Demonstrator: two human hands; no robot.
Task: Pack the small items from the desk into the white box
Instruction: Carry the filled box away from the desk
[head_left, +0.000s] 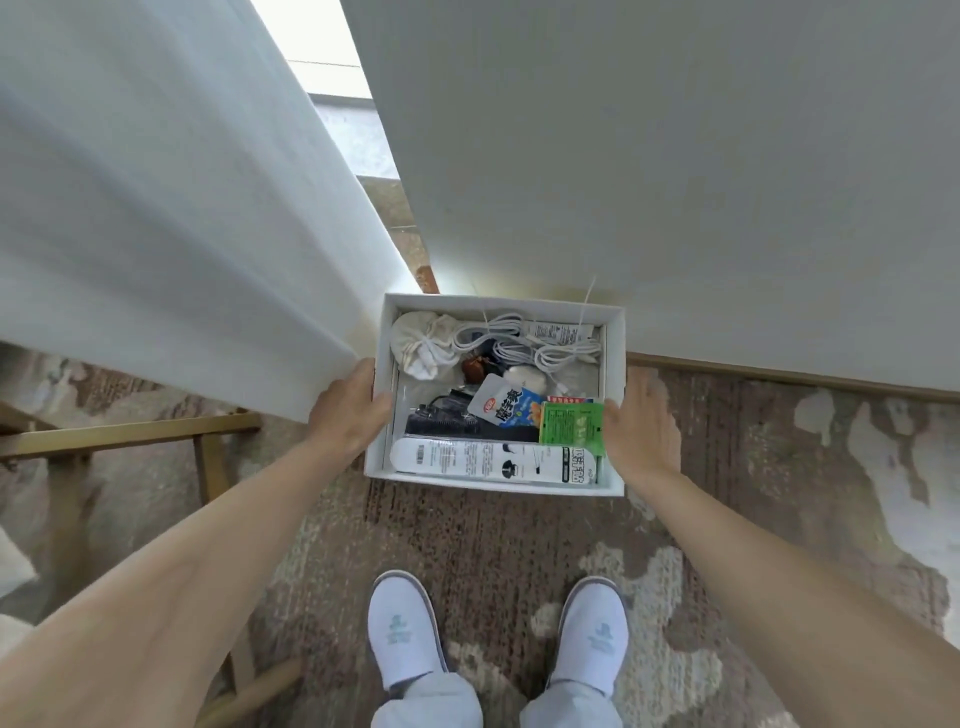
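The white box (615, 358) sits low over the patterned carpet, close to the wall, filled with small items. Inside lie a cloth pouch (418, 340), coiled white cables (519, 340), a blue and white snack packet (506, 400), a green packet (571, 423), a dark item (441, 421) and a long white package (493, 462) along the near side. My left hand (350, 410) grips the box's left wall, thumb over the rim. My right hand (641, 421) holds the right wall, thumb at the rim by the green packet.
A white curtain (182, 208) hangs at the left, its hem near my left hand. A pale wall (675, 156) with a wooden skirting stands behind the box. A wooden chair frame (130, 431) is at the left. My two white slippers (402, 629) are on the carpet below.
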